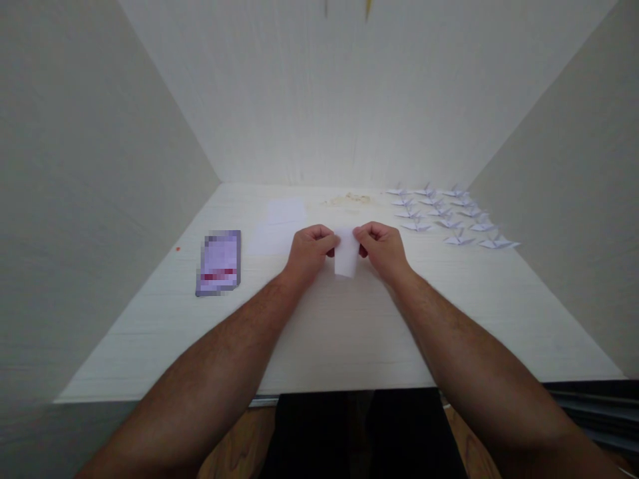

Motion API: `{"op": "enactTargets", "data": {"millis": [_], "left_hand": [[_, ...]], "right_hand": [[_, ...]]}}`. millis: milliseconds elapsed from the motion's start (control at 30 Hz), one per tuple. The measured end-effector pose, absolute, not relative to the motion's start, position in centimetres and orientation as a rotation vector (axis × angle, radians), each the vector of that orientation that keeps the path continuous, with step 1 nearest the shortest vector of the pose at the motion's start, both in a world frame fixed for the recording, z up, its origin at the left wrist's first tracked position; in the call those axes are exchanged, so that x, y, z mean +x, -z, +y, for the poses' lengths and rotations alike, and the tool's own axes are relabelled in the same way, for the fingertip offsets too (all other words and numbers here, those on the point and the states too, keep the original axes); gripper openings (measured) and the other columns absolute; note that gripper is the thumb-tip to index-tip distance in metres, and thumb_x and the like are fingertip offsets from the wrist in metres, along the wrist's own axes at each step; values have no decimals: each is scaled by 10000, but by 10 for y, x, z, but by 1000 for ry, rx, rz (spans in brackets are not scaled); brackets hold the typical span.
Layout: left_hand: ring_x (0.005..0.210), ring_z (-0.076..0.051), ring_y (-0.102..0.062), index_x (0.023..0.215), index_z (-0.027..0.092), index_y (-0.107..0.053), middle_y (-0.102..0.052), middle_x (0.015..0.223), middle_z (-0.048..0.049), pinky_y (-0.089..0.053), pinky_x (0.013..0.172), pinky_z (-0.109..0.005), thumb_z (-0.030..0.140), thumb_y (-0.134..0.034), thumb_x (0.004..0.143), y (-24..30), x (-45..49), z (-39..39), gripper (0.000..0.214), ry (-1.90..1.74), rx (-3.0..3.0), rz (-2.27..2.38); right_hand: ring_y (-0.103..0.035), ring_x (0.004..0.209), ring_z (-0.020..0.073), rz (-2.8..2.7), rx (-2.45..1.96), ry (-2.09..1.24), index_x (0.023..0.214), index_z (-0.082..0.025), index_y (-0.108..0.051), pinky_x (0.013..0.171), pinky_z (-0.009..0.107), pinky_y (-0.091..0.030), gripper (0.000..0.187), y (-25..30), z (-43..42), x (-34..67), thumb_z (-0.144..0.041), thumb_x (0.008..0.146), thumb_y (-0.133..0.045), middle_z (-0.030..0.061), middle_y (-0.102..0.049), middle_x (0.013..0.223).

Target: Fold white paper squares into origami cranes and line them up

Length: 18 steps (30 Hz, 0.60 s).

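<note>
Both bare forearms reach forward and converge; left hand (pixel 310 249) and right hand (pixel 382 247) curled, fingertips pinched, close together

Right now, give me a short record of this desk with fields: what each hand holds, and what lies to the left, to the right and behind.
left hand: pinches the left edge of a small white paper piece over the pale wooden table
right hand: pinches the same piece's right edge
left of hands: flat purple packet, lying apart
behind left hand: flat white paper sheets
far right: small folded white paper cranes, in rows
far centre: brownish smudge
</note>
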<state>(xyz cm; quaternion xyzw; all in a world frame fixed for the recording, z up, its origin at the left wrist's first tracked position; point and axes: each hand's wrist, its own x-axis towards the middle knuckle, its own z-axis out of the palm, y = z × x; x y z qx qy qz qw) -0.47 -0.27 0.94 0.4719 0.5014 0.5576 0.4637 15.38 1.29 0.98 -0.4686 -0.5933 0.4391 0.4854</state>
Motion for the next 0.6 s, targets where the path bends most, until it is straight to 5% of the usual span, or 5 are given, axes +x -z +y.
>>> {"op": "enactTargets", "data": {"millis": [600], "left_hand": [[508,-88,-484,563,167,-591,-541,538,24,-399,512,-234,231,-711,623,-1,-7,5,149,-1535,1010,1244]], "right_hand": [[-419,453,79,-1645,-1275,-1184,608,-177,-594,458,235,-312,343,-6,12,153,-480,743,-684,-16,-574,533]]}}
